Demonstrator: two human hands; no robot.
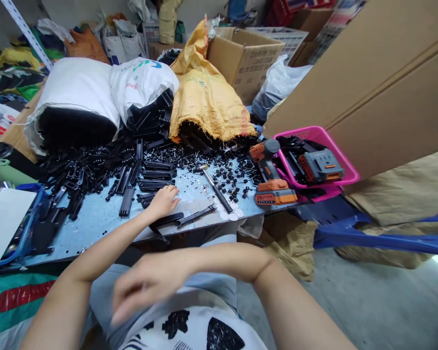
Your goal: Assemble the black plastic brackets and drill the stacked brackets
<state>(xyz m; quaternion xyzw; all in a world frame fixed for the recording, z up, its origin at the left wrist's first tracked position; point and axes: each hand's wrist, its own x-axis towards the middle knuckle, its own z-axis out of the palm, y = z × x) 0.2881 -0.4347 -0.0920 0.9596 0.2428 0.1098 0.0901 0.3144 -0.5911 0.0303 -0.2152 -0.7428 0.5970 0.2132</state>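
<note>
My left hand is over the near edge of the blue table, its fingers curled together beside a row of black plastic parts. What the fingers hold, if anything, is hidden. Just below it, long black plastic pieces lie at the table edge. My right hand is in front of my body, above my lap and off the table. Motion smears its fingers, and I make out nothing in them. A small hammer with a dark handle rests to the right of my left hand.
Black pins are scattered mid-table. An orange and grey cordless drill stands beside a pink basket holding black parts and another power tool. White sacks and a yellow sack spill parts behind. A blue tray is at left.
</note>
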